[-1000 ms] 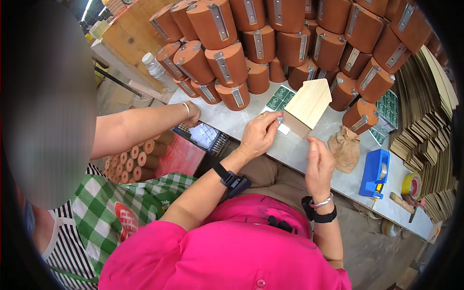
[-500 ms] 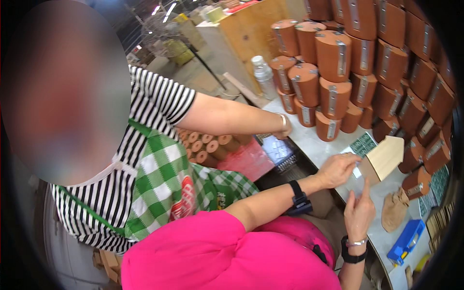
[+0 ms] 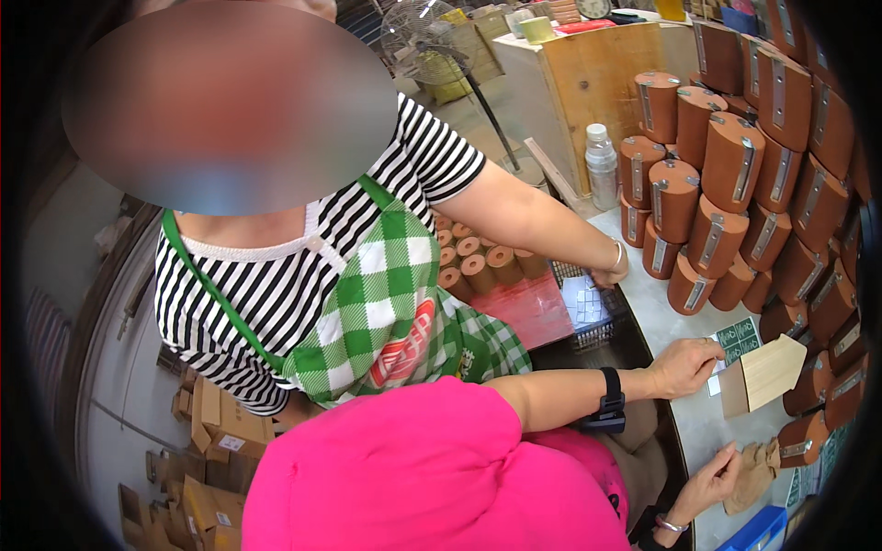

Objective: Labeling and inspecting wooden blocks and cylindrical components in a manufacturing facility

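Observation:
My left hand (image 3: 684,367) is closed in a pinch over the table, close to the left side of a pale, house-shaped wooden block (image 3: 764,375). White paper (image 3: 715,378) shows just below its fingertips; whether anything sits in the pinch is too small to tell. My right hand (image 3: 709,484) is nearer to me, its fingers curled together beside a crumpled brown cloth or bag (image 3: 753,473). What its fingers hold, if anything, is hidden. Sheets of dark green printed labels (image 3: 738,340) lie behind the block.
Stacked reddish-brown cylinders with metal strips (image 3: 726,239) line the table's far right. A co-worker in a checked green apron (image 3: 377,317) stands at left, one hand (image 3: 611,268) at the table edge beside a black crate (image 3: 588,335). A clear bottle (image 3: 602,165) and blue case (image 3: 758,531) are also there.
The whole view has shifted, so the scene sits further right and lower. My right index finger, stretched out before, is now curled, and that hand has drawn away from the block toward the brown cloth.

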### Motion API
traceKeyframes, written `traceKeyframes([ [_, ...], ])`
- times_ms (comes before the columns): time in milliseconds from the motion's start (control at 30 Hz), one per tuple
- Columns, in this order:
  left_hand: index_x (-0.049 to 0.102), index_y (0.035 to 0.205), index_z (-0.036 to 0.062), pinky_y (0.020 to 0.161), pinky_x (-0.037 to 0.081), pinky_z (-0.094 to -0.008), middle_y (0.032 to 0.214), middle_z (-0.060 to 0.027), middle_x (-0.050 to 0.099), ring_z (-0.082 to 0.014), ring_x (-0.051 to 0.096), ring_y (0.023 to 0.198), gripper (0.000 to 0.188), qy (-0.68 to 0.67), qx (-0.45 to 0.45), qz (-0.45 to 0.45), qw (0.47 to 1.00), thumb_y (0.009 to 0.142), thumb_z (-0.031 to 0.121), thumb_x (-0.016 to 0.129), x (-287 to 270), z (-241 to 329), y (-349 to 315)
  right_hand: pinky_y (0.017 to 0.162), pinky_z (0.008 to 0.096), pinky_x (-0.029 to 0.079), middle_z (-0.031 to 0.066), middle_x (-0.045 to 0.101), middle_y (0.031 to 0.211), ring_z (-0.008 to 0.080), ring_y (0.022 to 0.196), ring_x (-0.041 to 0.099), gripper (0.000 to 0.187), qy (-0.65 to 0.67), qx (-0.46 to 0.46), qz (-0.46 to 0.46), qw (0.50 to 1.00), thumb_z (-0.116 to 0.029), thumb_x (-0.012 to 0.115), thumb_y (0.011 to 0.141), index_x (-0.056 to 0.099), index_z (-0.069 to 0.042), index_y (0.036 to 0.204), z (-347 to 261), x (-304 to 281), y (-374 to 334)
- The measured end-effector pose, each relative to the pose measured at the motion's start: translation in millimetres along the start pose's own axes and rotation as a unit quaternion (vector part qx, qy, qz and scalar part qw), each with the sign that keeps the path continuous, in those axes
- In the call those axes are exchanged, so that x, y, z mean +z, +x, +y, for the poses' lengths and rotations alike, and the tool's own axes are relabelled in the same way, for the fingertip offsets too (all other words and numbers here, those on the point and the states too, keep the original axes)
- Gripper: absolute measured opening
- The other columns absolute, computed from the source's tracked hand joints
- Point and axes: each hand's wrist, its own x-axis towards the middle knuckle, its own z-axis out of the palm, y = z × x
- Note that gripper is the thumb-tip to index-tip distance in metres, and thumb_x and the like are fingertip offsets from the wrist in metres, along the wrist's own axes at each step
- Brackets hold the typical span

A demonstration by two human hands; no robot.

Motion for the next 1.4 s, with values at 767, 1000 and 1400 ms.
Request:
traceKeyframes([
  [767,0.062,0.089,0.0002,0.067,0.048,-0.0463,0.077,-0.0162,0.062,-0.0379,0.061,0.074,0.009,0.024,0.015,0.034,0.999,0.082,0.003,0.057,1,2,-1,0.056,0.0311,0.031,0.0051,0.035,0.07,0.0149,0.065,0.032,0.032,-0.005,-0.041,-0.008,0.999,-0.018,0.049,0.105,0.044,0.005,0.083,-12,-1,-1],
  [1000,0.062,0.089,0.0006,0.067,0.048,-0.0461,0.076,-0.0164,0.062,-0.0378,0.062,0.074,0.009,0.024,0.016,0.034,0.999,0.082,0.003,0.057,1,4,-1,0.057,0.0311,0.032,0.0055,0.036,0.07,0.0152,0.065,0.033,0.032,-0.019,-0.024,-0.026,0.999,-0.018,0.049,0.105,0.044,0.005,0.084,-11,-5,-1],
  [1400,0.062,0.088,-0.0003,0.068,0.049,-0.0462,0.077,-0.0176,0.062,-0.0386,0.062,0.075,0.008,0.012,0.019,0.032,0.999,0.082,0.002,0.057,-2,7,-1,0.054,0.0319,0.03,0.0055,0.033,0.069,0.0156,0.063,0.031,0.031,-0.036,-0.045,-0.021,0.998,-0.017,0.05,0.105,0.043,0.004,0.082,-13,-4,-1],
])
